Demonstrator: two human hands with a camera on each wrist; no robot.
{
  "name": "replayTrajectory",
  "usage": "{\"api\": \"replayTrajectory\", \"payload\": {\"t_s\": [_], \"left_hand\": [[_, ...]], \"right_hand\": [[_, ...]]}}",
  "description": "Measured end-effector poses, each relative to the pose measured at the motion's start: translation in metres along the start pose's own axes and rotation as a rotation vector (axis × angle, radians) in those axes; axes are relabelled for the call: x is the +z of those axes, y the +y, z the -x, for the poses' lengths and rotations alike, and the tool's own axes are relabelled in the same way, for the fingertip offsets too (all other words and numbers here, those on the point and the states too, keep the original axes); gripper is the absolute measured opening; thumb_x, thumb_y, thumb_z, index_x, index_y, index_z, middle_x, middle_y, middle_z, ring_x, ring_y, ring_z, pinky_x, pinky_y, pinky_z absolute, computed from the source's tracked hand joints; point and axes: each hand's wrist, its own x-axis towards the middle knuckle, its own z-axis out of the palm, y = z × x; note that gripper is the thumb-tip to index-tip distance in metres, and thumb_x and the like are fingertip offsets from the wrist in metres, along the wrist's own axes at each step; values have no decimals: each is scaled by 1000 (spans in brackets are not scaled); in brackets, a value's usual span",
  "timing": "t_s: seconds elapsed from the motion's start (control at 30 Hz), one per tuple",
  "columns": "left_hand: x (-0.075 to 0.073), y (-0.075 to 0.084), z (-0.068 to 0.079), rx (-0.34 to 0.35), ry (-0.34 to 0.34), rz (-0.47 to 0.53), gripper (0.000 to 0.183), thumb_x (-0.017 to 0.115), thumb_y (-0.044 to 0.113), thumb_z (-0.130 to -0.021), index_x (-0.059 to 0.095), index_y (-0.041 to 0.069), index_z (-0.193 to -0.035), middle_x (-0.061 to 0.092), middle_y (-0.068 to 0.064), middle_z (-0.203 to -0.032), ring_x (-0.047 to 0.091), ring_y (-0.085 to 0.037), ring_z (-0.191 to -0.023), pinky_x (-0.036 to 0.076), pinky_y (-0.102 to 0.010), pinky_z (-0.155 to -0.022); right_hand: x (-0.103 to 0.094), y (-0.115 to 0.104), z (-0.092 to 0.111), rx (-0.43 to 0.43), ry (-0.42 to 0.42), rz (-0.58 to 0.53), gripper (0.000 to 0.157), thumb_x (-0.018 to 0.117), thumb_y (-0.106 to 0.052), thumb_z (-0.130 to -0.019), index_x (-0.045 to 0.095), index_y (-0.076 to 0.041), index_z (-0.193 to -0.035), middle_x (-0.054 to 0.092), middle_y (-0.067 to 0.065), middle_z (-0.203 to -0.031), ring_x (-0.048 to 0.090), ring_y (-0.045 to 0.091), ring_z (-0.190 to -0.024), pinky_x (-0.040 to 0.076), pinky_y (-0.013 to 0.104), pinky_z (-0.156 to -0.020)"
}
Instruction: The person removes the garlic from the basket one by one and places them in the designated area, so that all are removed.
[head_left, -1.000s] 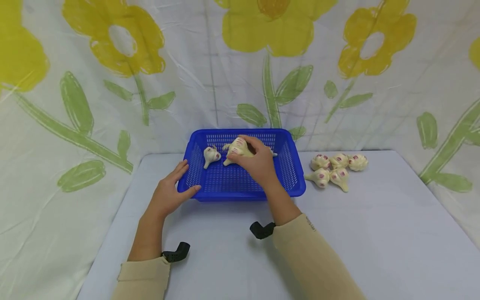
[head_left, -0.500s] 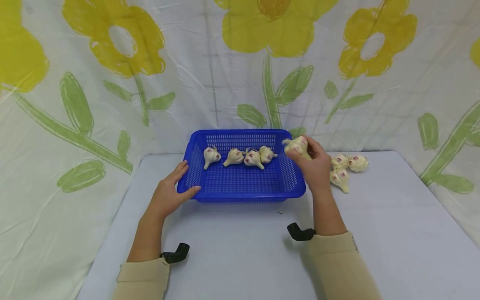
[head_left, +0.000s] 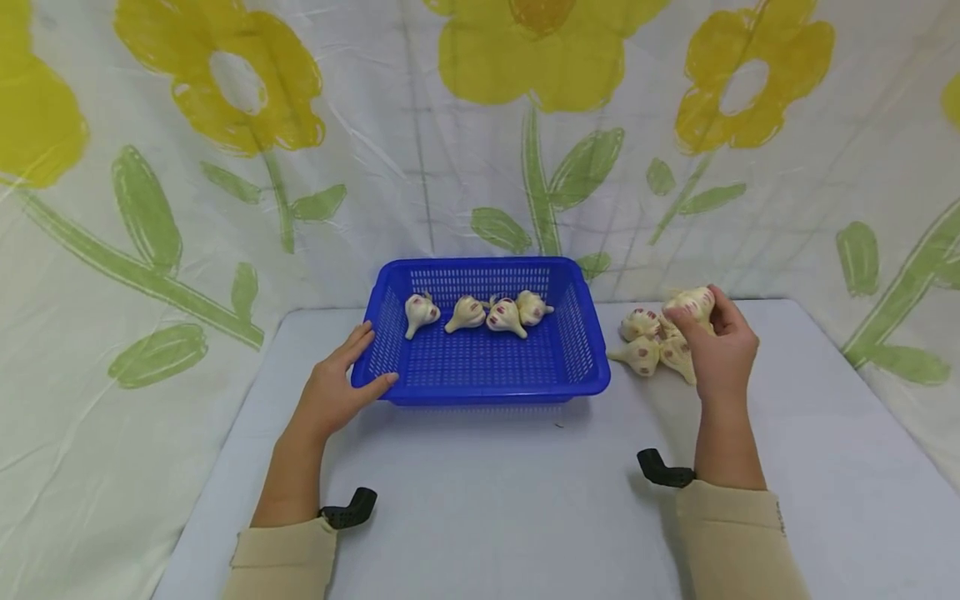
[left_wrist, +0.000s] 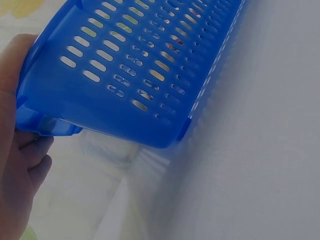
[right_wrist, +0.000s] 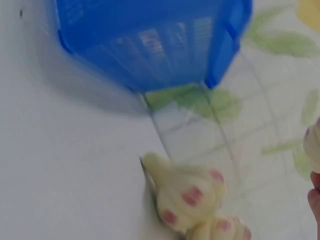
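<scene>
My right hand holds a garlic bulb between thumb and fingers, above a group of garlic bulbs right of the blue plastic basket. The hand partly covers that group. In the right wrist view, the held bulb shows only at the edge, and two bulbs lie below the basket. My left hand grips the basket's front left corner, its thumb over the rim. In the left wrist view, curled fingers show under the rim. Several garlic bulbs sit in a row inside the basket.
A white cloth covers the table. Behind it hangs a white curtain painted with yellow flowers. A small dark scrap lies in front of the basket. Both wrists carry black mounts.
My right hand has moved right with the garlic bulb, from over the basket to above the group on the table. My left hand stays on the basket.
</scene>
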Motion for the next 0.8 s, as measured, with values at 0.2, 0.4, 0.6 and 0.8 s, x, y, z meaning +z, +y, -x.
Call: {"api": "replayTrajectory", "payload": {"t_s": [0.2,0.4,0.6,0.8], "left_hand": [[-1,-1,0,4,4,4,92,66,63,-84,30,18,-156,23,1,-164,25,-33,-149,29,-60,-115],[1,-2,1,1,-13,4,92,66,64,-84,30,18,-156,22,0,-164,24,-34,-149,28,-60,-115],[1,-1,0,2,-7,6,92,66,63,-84,30,18,-156,23,1,-164,24,-33,-149,28,-60,-115],[-1,1,0,2,3,-2,92,66,63,-84,30,18,-156,23,0,-164,25,-34,-149,29,-60,-115]], "right_hand": [[-23,7,-12,43,82,-56,70,86,-19,-76,57,-17,-139,56,7,-141,53,12,-126,49,9,-91],[-43,22,-19,165,185,-90,71,87,-22,-74,57,-21,-139,55,2,-141,50,10,-128,45,13,-100],[-57,44,-25,311,290,-126,70,87,-23,-73,59,-20,-137,57,-7,-124,51,5,-113,48,9,-92],[-58,58,-30,317,313,-108,65,84,-21,-78,59,-11,-137,55,-10,-105,49,2,-96,46,3,-73]]}}
